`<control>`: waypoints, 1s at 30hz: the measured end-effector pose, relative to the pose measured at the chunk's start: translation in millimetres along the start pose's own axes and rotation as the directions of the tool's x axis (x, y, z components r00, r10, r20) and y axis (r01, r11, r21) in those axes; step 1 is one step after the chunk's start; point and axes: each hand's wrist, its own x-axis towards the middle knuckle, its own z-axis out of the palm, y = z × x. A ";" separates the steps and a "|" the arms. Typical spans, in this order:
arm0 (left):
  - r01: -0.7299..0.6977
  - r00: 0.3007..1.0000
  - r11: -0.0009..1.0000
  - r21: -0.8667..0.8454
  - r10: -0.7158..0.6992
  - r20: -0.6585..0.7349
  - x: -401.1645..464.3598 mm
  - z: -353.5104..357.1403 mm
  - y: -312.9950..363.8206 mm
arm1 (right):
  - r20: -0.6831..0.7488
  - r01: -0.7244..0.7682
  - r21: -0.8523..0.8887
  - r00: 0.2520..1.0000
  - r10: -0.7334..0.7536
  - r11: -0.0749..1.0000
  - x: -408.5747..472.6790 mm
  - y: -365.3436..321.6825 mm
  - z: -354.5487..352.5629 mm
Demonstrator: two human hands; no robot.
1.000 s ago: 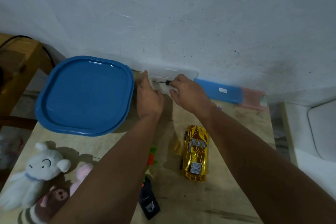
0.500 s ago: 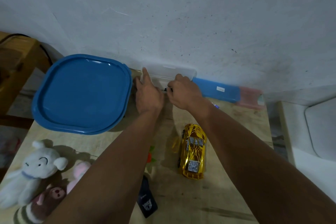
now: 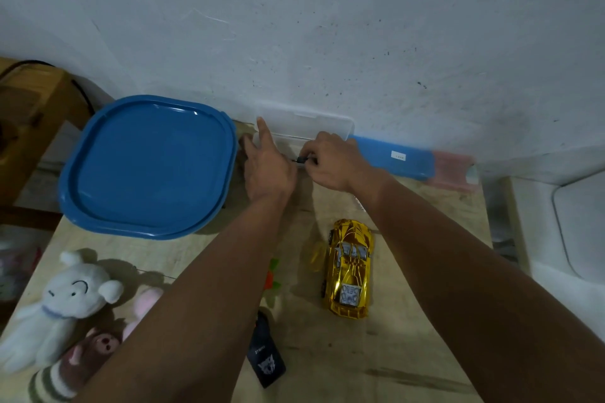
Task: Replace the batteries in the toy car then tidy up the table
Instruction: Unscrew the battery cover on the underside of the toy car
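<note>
Right hand (image 3: 330, 163) pinches a small dark tool (image 3: 302, 159) at centre; left hand (image 3: 266, 167), forefinger straight, hides the clear box (image 3: 304, 123); gold toy car (image 3: 350, 268) lower right.

black remote (image 3: 266, 365): logo, print unreadable | blue box label (image 3: 398, 155): illegible

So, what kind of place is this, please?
Probably a home room, not a workshop: a small wooden table against a scuffed white wall, with plush toys and a gold toy car.
</note>
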 end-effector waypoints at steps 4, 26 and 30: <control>0.004 1.000 1.000 0.015 -0.004 0.015 1.0 0.8 -1.5 | -0.025 -0.004 0.086 1.000 0.006 0.996 -2.8 0.3 -1.7; -0.314 0.936 0.934 0.172 0.273 0.223 -110.5 -18.0 59.2 | -0.318 -0.311 0.476 0.811 0.491 0.822 -166.5 63.5 -6.6; -0.337 0.902 0.898 0.282 0.222 0.369 -151.1 -0.4 50.1 | -0.269 -0.362 0.465 0.811 0.519 0.808 -222.0 61.7 31.2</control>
